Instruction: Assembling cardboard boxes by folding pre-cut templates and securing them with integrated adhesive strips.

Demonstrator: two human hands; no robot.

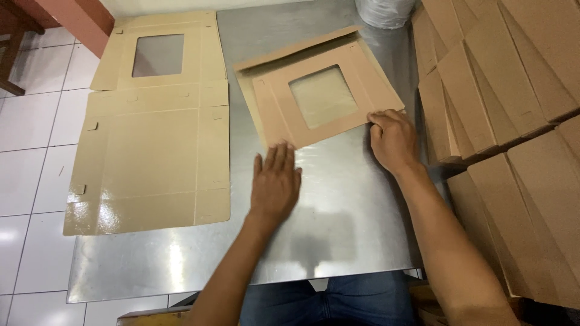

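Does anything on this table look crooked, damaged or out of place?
Nothing looks damaged. The windowed cardboard blank under the left hand and right hand lies turned askew, while the flat carton sheet overhangs the steel table edge.

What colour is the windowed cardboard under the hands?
Light brown windowed cardboard, seen in the head view.

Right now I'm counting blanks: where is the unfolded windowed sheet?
The unfolded windowed sheet lies flat on the left of the steel table, left of the left hand.

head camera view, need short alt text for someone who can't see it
Two bare hands press on a windowed cardboard box blank on a steel table: left hand flat, right hand at its corner. Another flat blank lies left; folded cartons stacked right.
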